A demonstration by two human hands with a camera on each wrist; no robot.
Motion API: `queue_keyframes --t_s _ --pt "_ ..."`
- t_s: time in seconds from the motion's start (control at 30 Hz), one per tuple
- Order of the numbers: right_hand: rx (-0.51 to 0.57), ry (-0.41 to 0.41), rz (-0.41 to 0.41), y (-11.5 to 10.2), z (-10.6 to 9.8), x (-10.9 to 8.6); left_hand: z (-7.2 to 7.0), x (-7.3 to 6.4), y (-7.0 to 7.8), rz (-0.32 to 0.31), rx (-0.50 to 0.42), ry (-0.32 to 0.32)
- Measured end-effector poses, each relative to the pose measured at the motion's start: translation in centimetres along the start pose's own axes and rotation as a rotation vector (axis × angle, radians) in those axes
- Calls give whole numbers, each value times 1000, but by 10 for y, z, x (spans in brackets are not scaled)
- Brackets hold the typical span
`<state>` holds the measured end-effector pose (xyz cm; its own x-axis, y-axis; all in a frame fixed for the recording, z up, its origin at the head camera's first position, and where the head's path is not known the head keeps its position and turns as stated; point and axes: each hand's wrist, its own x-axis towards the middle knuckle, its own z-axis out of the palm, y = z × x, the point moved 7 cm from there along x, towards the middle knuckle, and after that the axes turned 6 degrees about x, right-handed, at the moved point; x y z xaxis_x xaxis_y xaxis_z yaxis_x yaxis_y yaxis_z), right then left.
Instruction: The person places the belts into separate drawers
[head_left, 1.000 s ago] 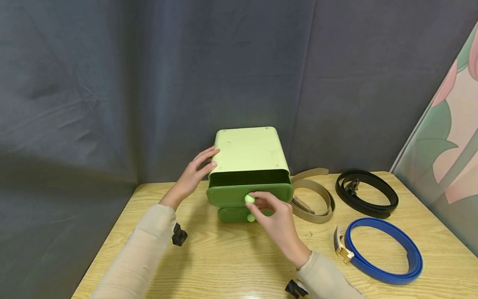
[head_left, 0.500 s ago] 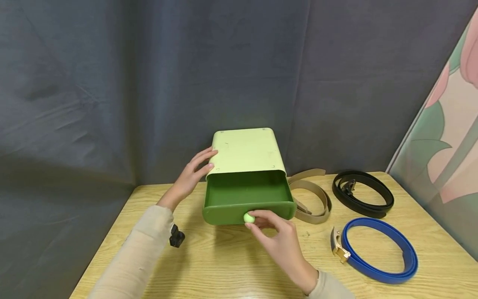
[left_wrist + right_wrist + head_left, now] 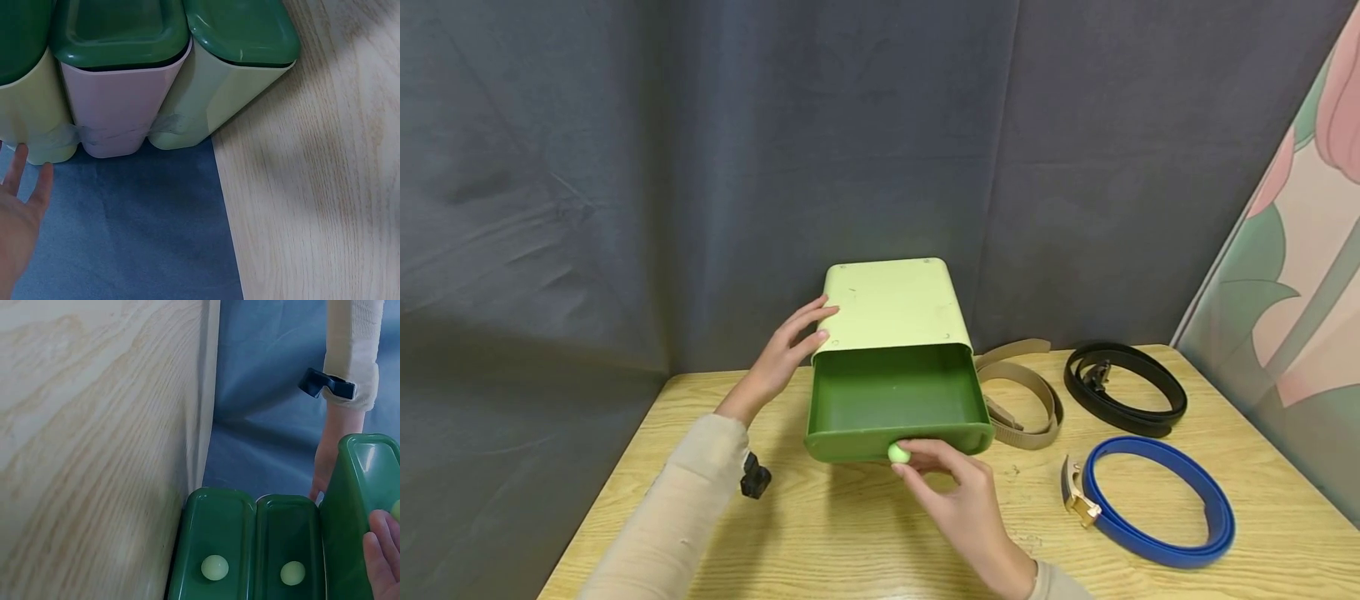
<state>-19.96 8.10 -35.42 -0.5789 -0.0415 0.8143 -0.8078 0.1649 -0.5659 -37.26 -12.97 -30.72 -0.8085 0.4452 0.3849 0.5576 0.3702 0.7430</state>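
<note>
Pale green, the knob is pinched by the right hand; its drawer juts from the cabinet. Pulling further could unseat the drawer or tip the cabinet, whose left side the left hand touches, fingers extended.

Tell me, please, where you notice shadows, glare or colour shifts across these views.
Head view: soft shadows on the wooden table below the open drawer; left wrist view: a sheen on the green drawer fronts; right wrist view: a bright streak of glare on the open drawer's front; both wrist views: the fabric curtain looks bluer than in the head view.
</note>
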Motion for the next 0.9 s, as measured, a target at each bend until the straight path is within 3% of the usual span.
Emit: queue_keyframes --t_s 0.13,0.37,0.5,0.7,0.9 --pt "0 -16 2 -2 -1 -1 0 0 0 2 3 2" --pt "-17 -67 -71 -15 -15 -3 0 0 -2 -1 1 8" --pt "-50 -81 -40 -19 -31 -5 -1 -1 -4 1 1 18" --pt "-203 -111 74 -17 -65 -12 1 0 -4 1 -7 14" --pt "-361 -83 71 -14 -101 -19 0 0 -2 4 -4 25"
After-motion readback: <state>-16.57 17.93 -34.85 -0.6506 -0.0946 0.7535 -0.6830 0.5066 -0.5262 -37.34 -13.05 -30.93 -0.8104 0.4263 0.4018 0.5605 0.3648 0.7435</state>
